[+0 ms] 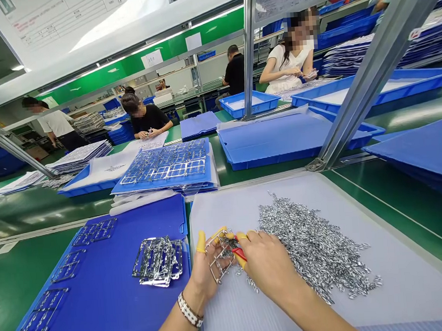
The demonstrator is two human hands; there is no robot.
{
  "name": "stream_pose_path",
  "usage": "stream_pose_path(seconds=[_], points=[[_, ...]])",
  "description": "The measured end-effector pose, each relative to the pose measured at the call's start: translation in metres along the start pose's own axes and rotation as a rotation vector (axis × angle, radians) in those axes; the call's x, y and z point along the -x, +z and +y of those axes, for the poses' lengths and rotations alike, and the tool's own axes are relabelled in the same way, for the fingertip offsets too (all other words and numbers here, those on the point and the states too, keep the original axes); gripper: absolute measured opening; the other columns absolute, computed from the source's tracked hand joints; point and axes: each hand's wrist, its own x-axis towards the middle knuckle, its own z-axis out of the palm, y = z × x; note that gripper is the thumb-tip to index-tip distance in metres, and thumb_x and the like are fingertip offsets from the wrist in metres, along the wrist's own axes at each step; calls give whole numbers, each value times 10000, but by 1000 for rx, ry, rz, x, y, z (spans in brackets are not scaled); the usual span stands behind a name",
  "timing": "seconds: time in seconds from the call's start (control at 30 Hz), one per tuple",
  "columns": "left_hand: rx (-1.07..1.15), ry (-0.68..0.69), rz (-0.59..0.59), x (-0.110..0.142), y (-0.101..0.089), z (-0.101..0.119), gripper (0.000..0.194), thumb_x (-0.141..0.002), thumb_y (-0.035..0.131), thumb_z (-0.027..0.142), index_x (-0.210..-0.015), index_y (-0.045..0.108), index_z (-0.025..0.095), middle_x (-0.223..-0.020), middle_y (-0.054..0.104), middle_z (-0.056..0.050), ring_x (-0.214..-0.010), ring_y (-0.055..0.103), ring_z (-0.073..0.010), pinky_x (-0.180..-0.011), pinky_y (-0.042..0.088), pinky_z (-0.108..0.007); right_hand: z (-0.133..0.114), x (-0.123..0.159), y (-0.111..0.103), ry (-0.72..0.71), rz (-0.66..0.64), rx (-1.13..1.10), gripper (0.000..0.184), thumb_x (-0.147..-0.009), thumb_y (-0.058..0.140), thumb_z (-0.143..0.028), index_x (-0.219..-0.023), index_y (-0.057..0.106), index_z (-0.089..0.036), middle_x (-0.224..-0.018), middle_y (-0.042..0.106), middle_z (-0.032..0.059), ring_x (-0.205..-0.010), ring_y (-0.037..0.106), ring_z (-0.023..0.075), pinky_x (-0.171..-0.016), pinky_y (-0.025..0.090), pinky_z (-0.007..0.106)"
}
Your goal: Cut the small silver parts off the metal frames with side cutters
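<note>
A: Where was your left hand (203,273) when you looked down?

B: It was closed narrowly on a stamped metal frame (217,262), pinched between fingers in yellow finger cots (200,241), just above the white corrugated sheet (410,268). Your right hand (268,268) was right beside it, curled around red-handled side cutters (240,254), with their tips mostly hidden by your fingers.

A: How did that frame seem to handle?

B: Light and thin, I'd judge. It looked stiff enough to keep its shape, but its slender bars looked easy to bend and possibly sharp-edged. The outer rail seemed the best place for you to take hold.

A: What else lay around you?

B: A heap of loose, shiny metal pieces (310,245) sat on the sheet to the right of your hands, and they looked slippery and prone to tangling. To your left, a stack of similar frames (157,260) rested on a blue folder (103,315), with more frames (44,311) lying flat near its edge. You wore a patterned wristband (189,310) on your left wrist. Farther along the green bench (23,214), a co-worker (145,118) in black sat working.
</note>
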Motion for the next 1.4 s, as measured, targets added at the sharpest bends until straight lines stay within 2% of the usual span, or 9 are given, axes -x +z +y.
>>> stream_pose_path(seconds=[0.17, 0.47, 0.7, 1.17, 1.27, 1.4], points=[[79, -50, -31, -1, -1, 1, 661, -856, 358, 629, -1191, 602, 115, -1184, 612, -151, -925, 589, -224, -789, 480, -349, 2, 6, -1, 20, -18, -8, 175, -836, 568, -273, -983, 628, -198, -860, 660, 70, -837, 601, 244, -702, 359, 348], [146, -27, 43, -2, -1, 4, 659, -833, 372, 663, -1160, 609, 142, -1221, 590, -130, -972, 593, -230, -718, 473, -299, -10, 22, 6, -40, -141, -154, 181, -841, 513, -294, -928, 638, -195, -906, 657, 84, -891, 577, 267, -739, 337, 374], [112, 70, 74, -2, 0, 1, 629, -849, 380, 631, -1182, 597, 143, -1234, 585, -141, -998, 590, -226, -723, 477, -284, -12, 21, 7, -51, -138, -184, 188, -844, 502, -294, -945, 628, -199, -918, 657, 85, -910, 576, 272, -745, 341, 380], [43, 143, 127, -3, -3, -2, 628, -832, 414, 636, -1191, 591, 152, -1226, 583, -141, -1037, 569, -248, -741, 474, -306, -20, 21, 4, -55, -141, -142, 158, -839, 527, -249, -936, 640, -196, -872, 652, 83, -838, 604, 249, -709, 367, 356], [72, 117, 100, -4, -5, 0, 630, -833, 398, 643, -1181, 596, 155, -1233, 578, -142, -1033, 569, -252, -767, 476, -332, -18, 22, 4, -41, -117, -112, 162, -820, 540, -198, -944, 644, -194, -856, 652, 76, -821, 606, 237, -701, 375, 344], [54, 113, 93, -4, -5, -1, 629, -828, 389, 654, -1176, 607, 178, -1228, 585, -128, -1037, 572, -255, -819, 463, -352, -4, 27, 5, -30, -70, -142, 182, -815, 551, -251, -963, 644, -201, -868, 657, 73, -845, 609, 249, -720, 408, 361]])
